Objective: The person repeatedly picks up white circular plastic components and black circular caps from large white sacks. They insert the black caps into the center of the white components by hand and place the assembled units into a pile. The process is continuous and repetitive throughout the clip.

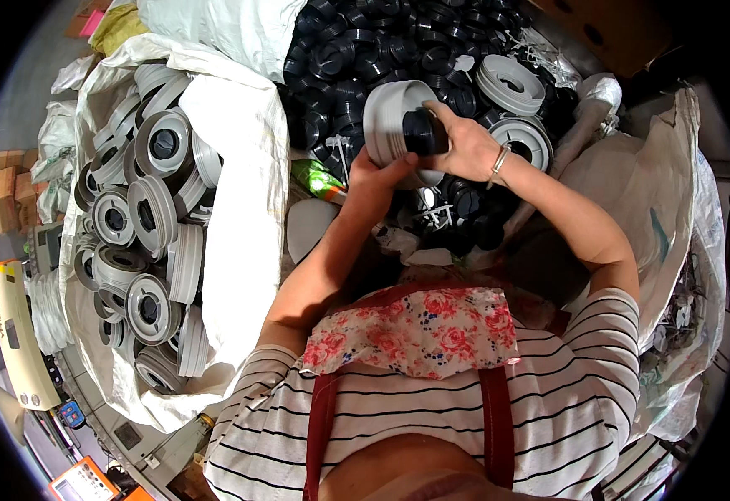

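Observation:
A grey plastic spool (390, 121) is held up in front of me, its flange facing left. My left hand (377, 177) grips it from below, fingers curled under the rim. My right hand (463, 144), with a bracelet at the wrist, is closed on a black round plastic insert (421, 131) that sits at the spool's hub. Behind both hands lies a heap of black round inserts (365, 50).
A large white woven sack (244, 167) on the left holds several finished grey spools (152, 225). Two more grey spools (511, 83) rest on the black heap at upper right. White sacks (674, 209) stand to the right. A cream handheld device (18, 334) lies at far left.

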Tool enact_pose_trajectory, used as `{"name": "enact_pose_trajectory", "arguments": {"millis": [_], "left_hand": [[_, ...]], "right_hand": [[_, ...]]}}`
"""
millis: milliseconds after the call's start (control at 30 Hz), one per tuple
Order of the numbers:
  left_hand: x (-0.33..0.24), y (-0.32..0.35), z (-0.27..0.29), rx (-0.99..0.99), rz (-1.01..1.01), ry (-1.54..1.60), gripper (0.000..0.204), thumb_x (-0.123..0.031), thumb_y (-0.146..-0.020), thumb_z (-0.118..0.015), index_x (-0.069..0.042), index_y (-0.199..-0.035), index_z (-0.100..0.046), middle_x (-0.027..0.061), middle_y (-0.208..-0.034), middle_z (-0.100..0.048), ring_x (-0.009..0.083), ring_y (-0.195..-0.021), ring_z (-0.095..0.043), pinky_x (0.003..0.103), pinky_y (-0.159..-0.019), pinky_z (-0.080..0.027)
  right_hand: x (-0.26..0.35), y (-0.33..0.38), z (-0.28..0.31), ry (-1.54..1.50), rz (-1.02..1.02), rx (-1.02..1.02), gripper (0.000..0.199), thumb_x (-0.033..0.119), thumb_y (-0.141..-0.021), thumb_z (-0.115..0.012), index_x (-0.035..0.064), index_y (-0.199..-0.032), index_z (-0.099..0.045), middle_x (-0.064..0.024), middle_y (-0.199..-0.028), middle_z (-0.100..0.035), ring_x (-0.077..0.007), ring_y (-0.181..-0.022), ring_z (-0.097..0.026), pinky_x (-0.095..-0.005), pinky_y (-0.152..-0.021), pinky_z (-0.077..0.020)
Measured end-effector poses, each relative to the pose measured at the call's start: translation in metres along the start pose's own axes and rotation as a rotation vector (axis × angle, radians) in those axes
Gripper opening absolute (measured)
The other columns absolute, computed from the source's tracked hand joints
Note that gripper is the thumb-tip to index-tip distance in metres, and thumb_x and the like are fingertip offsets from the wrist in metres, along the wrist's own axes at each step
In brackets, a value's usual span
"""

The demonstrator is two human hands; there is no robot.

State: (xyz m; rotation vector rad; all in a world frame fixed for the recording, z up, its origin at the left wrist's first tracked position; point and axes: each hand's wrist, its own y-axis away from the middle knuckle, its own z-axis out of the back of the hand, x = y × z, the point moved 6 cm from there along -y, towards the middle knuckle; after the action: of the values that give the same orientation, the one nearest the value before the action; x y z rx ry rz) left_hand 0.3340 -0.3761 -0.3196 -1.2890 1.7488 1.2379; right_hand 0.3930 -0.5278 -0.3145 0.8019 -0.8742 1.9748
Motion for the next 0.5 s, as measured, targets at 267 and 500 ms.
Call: {"name": "enact_pose_trajectory", "arguments": {"millis": [267,500], "left_hand": [[-0.046,0.012,-0.003,-0.179,-0.698,-0.900,0.078,-0.018,-0.070,-0.077,0.000,-0.135,-0.037,0.0131,-0.101,-0.063,0.0176,-0.092,-0.060,0.030,-0.082,-0.047],[-0.026,-0.044,0.020,-0.089,-0.104,-0.294,0.023,-0.020,-0.089,-0.060,0.002,-0.095,-0.061,0.0097,-0.100,-0.064,0.0154,-0.091,-0.060,0.028,-0.085,-0.046]], "right_hand": [[-0.091,-0.027,0.055,0.645,-0.302,-0.035,0.036,0.033,-0.084,-0.058,-0.0008,-0.097,-0.061,-0.0192,-0.094,-0.066,-0.0343,-0.085,-0.063,-0.0409,-0.076,-0.0518],[-0.131,-0.025,0.075,0.763,-0.427,-0.006,0.019,0.025,-0.083,-0.058,0.0097,-0.091,-0.066,-0.0156,-0.091,-0.065,-0.0350,-0.086,-0.062,-0.0451,-0.074,-0.0506]]}}
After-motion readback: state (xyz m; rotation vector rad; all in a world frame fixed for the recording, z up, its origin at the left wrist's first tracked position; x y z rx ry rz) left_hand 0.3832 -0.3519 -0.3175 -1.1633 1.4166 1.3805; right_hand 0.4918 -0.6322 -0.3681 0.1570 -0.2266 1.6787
